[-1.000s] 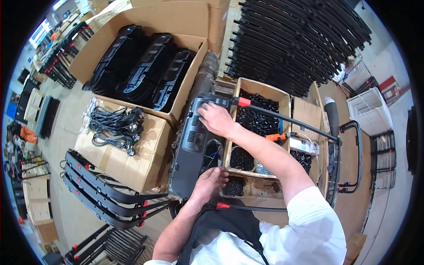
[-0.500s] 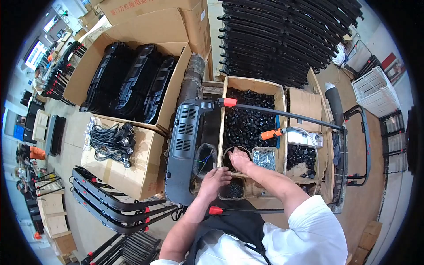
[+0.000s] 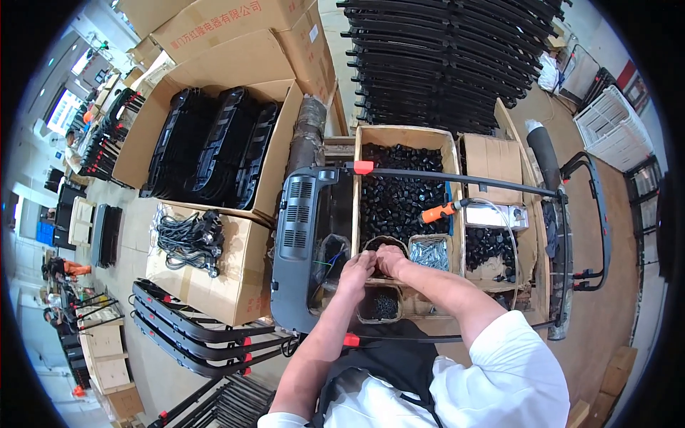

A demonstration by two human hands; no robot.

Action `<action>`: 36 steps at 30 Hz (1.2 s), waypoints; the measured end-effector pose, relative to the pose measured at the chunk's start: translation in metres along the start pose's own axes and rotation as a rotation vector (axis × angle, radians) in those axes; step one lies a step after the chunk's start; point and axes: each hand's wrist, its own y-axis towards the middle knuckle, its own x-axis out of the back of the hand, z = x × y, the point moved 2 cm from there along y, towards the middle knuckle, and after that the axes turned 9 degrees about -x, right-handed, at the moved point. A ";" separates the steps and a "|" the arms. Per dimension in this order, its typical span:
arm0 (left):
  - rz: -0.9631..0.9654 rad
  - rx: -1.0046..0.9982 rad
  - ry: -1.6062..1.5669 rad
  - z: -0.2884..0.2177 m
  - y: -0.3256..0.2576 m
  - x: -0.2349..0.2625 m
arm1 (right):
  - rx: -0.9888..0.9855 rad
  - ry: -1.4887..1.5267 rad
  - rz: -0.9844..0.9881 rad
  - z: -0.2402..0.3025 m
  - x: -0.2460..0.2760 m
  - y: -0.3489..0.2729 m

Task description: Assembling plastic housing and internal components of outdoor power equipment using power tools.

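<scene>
The two hands meet right over a small round tub (image 3: 385, 245) that sits at the near end of the big wooden crate (image 3: 405, 135). The left hand (image 3: 357, 269) comes up from the near side, and its fingers are bent in close together. The right hand (image 3: 392, 258) is just beside it and touches it, with its fingers curled down too. The fingertips of both hands are pinched around something very small, but it is too tiny to tell what it is.

The wooden crate is full of little black plastic parts (image 3: 403, 196). Just to the right of the tub, still in the crate, is a clear bag of shiny screws (image 3: 429, 252). Nearer to the person than the tub is another small cup of dark bits (image 3: 386, 305).

Left of the crate lies a grey plastic panel (image 3: 300, 235) with slots in it, and the left hand is near its edge. An orange-handled tool (image 3: 439, 212) rests at the right side of the crate. A long black bar with a red tip (image 3: 457, 178) lies across the top of the crate. Far left of the crate, a cardboard box holds black cords (image 3: 189, 239).
</scene>
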 end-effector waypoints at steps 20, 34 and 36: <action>-0.043 0.328 -0.205 0.044 0.084 -0.023 | -0.268 1.007 -0.169 -0.019 0.066 -0.073; 0.167 0.192 -0.347 0.009 0.044 -0.023 | -0.581 1.634 -0.440 -0.148 0.025 -0.043; 0.177 0.055 -0.269 0.006 0.029 -0.018 | -0.750 1.728 -0.550 -0.155 0.031 -0.023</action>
